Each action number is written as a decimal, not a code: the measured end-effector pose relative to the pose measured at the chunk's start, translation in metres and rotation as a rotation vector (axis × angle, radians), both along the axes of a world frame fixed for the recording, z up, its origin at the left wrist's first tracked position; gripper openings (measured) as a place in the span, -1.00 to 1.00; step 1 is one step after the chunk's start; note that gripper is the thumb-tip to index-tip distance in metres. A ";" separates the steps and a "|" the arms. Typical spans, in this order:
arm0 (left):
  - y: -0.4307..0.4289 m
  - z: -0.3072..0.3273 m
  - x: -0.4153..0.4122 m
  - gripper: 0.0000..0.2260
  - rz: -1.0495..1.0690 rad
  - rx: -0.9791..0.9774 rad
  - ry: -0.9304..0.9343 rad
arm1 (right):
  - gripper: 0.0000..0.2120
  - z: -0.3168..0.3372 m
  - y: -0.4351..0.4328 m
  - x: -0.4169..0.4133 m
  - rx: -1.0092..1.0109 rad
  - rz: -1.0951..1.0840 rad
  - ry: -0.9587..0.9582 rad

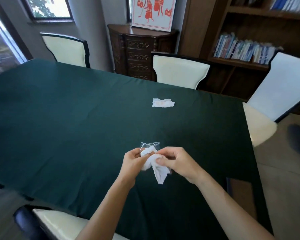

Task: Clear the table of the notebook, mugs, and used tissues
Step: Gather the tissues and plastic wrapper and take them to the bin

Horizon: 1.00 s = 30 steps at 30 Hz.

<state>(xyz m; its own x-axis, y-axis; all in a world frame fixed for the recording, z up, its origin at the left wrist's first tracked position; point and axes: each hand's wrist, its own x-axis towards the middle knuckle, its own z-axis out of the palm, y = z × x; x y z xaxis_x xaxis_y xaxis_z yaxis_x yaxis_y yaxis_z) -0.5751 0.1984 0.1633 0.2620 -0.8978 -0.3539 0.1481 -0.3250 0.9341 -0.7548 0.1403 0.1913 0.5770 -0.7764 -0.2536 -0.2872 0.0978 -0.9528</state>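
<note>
Both hands meet over the near middle of the table [59, 110], which is draped in a dark green cloth. The left hand [132, 161] is curled around a clear plastic cup [150, 144], its thin rim squeezed out of round, so it looks soft and easily crushed. The right hand [175, 162] is closed in a pinch on a white tissue [155, 166], thumb pressed on the bunched part while a loose tail hangs down below the knuckles. The upper end of the tissue sits at the cup's mouth, and I judge the person is stuffing it in there, using the cup as a carrier so the litter goes off in one trip. Whether any of the tissue is already inside I cannot tell; the fingers hide that.

A second tissue [163, 103] lies flat on the cloth well beyond the hands, toward the far edge near a cream-backed chair [179, 71]. It seems faintly stained, so it too counts as used and has yet to be collected. It is far enough off that the person will probably need to lean or step round.

No notebook or mug shows anywhere on the cloth in this view, so those may be cleared, though I cannot be sure. Apart from the flat tissue and what the hands hold, the cloth is bare.
</note>
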 end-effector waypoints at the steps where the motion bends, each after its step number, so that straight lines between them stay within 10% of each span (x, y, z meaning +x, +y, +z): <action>1: 0.002 0.003 0.001 -0.87 -0.022 0.003 0.002 | -0.85 0.001 0.004 0.004 -0.031 -0.100 -0.006; 11: 0.016 0.019 0.002 -0.85 -0.126 -0.055 0.045 | -0.92 0.002 0.030 0.029 -0.368 -0.542 0.026; 30: -0.123 0.007 -0.012 -0.88 0.060 -0.048 0.035 | -0.85 -0.033 -0.151 0.007 -0.164 -0.246 -0.058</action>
